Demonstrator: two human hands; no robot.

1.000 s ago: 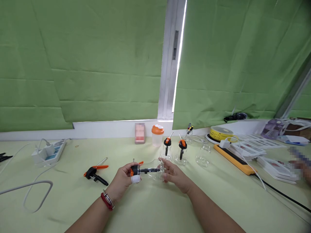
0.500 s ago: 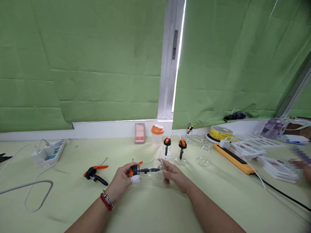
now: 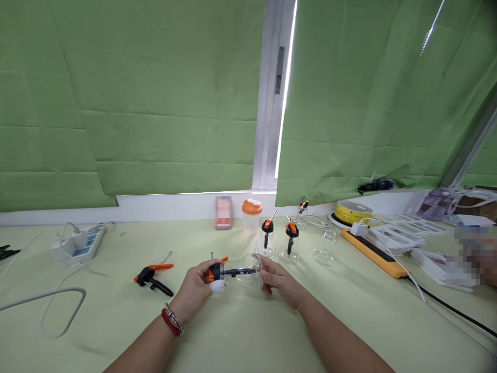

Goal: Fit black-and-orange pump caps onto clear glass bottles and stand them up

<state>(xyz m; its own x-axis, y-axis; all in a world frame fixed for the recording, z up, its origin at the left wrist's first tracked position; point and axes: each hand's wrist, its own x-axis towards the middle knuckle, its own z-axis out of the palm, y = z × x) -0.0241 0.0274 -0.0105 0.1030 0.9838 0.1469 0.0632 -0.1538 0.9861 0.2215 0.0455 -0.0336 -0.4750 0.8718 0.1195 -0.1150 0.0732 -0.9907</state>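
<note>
Landmark: the clear cup (image 3: 248,273), held on its side just above the bench (image 3: 233,331), at the middle of the view.
Power strip (image 3: 79,242): far left of the clear cup, on the bench, with white cables running from it.
Spare pump (image 3: 152,276): black and orange, lying flat on the bench, well left of the clear cup.
Left hand (image 3: 196,290): at the clear cup's left end, fingers clamped on the black-and-orange pump head (image 3: 215,271) that sits on that end; the thumb tip wears a white wrap.
Right hand (image 3: 279,280): at the clear cup's right end, fingers closed around its open rim.
Standing cups (image 3: 277,239): two upright clear ones with orange-black tops, just behind the clear cup.
Orange-lidded jar (image 3: 251,215): farther behind the clear cup, near the wall.
Card stacks (image 3: 404,241): well right of the clear cup.
</note>
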